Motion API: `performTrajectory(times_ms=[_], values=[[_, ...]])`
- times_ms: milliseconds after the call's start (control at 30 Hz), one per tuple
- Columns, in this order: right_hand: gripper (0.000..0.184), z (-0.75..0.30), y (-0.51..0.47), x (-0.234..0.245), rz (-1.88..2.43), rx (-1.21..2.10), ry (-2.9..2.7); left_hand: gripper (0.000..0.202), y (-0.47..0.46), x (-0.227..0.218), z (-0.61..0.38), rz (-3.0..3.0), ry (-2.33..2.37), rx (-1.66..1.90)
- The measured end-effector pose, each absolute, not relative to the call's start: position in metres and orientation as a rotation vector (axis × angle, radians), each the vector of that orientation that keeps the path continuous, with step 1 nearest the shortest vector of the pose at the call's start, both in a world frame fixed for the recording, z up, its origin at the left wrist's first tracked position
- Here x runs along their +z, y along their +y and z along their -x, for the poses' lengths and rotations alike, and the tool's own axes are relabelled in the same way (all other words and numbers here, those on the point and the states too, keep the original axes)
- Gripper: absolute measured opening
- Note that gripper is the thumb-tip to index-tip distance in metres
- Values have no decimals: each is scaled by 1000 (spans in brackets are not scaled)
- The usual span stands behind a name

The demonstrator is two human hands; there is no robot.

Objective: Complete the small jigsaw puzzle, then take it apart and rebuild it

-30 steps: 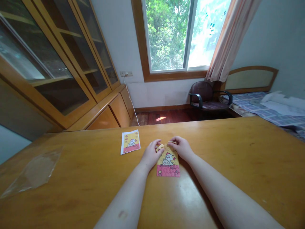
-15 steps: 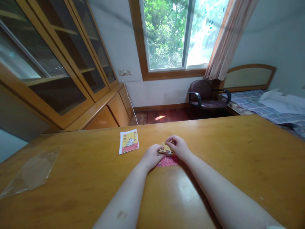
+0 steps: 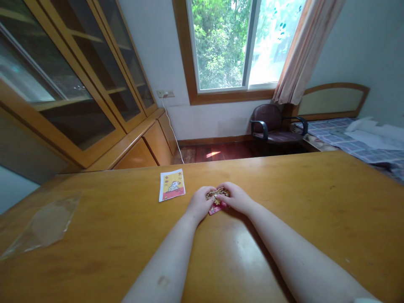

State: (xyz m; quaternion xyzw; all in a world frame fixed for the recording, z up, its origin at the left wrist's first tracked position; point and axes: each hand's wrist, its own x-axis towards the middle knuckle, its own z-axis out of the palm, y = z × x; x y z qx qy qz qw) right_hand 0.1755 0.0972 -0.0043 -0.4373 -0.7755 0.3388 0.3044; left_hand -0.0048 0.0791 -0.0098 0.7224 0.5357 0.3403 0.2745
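Several jigsaw puzzle pieces, yellow and pink, are bunched together between my two hands on the wooden table. My left hand curls round their left side. Closed on the right side is my right hand, its thumb and fingers pressed against the pieces. Some pieces stand tilted, and a pink part pokes out below the fingers. My fingers hide much of the bunch. To the left lies a picture card with a white animal on yellow and pink.
A clear plastic bag lies flat on the table's left. Behind the table stand a glass-door cabinet and a dark office chair. A bed is at the right, and a white cord hangs by the wall.
The joined puzzle lay partly flat, its pink part spread below my hands. Now it is broken and gathered into a bunch, and my hands have come closer together.
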Motion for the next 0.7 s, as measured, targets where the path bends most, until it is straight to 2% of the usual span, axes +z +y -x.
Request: performTrajectory(times_ms=[167, 400, 500, 700], values=[[31, -175, 99, -10, 1140, 867, -2080, 18, 80, -13, 5, -1910, 1425, 990], [7, -175, 104, -13, 1227, 777, -2032, 18, 80, -12, 5, -1954, 1319, 1062], [9, -175, 106, -16, 1222, 775, -1938, 19, 81, -11, 6, -1961, 1304, 1093], [18, -176, 108, -20, 1226, 800, -1823, 39, 82, -16, 4, -1957, 1343, 988]])
